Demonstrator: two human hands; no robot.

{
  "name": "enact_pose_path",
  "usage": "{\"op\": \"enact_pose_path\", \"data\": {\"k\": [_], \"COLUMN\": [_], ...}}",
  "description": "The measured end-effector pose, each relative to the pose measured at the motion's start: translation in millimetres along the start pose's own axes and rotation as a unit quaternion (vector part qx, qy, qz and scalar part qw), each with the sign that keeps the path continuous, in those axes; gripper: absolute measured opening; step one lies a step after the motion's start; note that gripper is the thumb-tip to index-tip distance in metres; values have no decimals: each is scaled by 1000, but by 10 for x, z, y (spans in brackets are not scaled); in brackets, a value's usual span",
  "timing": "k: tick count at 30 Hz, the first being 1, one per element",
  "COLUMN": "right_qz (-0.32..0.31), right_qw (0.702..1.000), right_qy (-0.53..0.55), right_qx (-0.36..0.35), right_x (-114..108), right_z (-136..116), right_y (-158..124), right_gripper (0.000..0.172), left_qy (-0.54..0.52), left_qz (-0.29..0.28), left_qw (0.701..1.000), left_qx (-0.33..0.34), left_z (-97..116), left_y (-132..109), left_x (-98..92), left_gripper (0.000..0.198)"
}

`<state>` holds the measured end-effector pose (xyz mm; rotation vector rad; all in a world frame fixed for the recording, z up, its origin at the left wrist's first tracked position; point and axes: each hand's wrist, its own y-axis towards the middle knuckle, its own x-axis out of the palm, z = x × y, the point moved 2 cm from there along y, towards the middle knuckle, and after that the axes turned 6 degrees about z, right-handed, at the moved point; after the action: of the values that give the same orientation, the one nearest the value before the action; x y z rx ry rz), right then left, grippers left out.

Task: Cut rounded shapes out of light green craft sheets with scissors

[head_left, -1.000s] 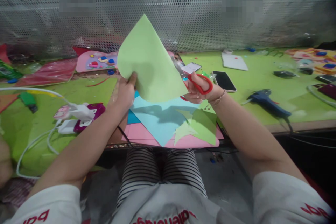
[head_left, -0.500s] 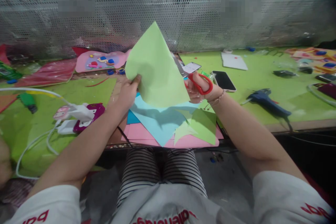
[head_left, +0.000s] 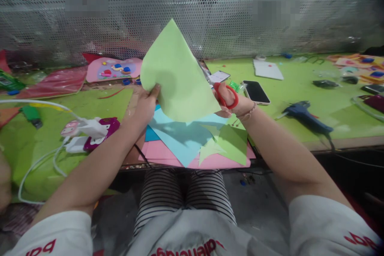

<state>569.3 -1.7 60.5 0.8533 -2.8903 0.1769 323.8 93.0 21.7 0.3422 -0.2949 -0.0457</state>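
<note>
My left hand (head_left: pixel 147 104) pinches the lower left edge of a light green paper sheet (head_left: pixel 180 76), thumb on its near face. The sheet is held up off the table, pointed at the top and rounded on the left. At its right edge, my right hand (head_left: pixel 229 98) grips red-handled scissors (head_left: pixel 233 97) with fingers through the loops. The blades are mostly hidden behind the sheet, so how far they are apart cannot be seen. Below lie a light blue sheet (head_left: pixel 183 144), green paper scraps (head_left: pixel 210 150) and a pink sheet (head_left: pixel 159 152).
On the right are a phone (head_left: pixel 256 92), a dark blue glue gun (head_left: pixel 309 118) and a white card (head_left: pixel 268 69). A purple power strip (head_left: pixel 103 136) with white plugs and cables sits left of my forearm. A pink decorated board (head_left: pixel 114 68) lies behind. Perforated metal sheeting (head_left: pixel 192 8) rises at the back.
The green sheet has shifted slightly left and up, and its lower right corner has swung right. The scissors have turned a little in my right hand. My left hand keeps its grip.
</note>
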Motion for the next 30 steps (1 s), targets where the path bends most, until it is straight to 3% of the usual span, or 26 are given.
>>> {"op": "enact_pose_path", "data": {"k": [3, 7, 16, 22, 30], "right_qz": [20, 30, -81, -184, -154], "right_qw": [998, 998, 995, 977, 982], "right_qy": [-24, -37, 16, 77, 35], "right_qx": [-62, -51, -61, -68, -107], "right_x": [6, 26, -32, -37, 2], "right_z": [4, 11, 6, 17, -4], "right_y": [13, 15, 25, 70, 57], "right_gripper": [58, 61, 65, 63, 58], "left_qy": [-5, 6, 96, 91, 61], "left_qz": [0, 0, -44, -59, -24], "left_qw": [1000, 1000, 990, 990, 992], "left_qx": [3, -13, -94, -93, -104], "left_z": [11, 51, 300, 322, 295], "left_y": [-5, -31, -206, -248, -257], "left_x": [14, 37, 105, 163, 159], "left_gripper": [40, 41, 43, 36, 33]}}
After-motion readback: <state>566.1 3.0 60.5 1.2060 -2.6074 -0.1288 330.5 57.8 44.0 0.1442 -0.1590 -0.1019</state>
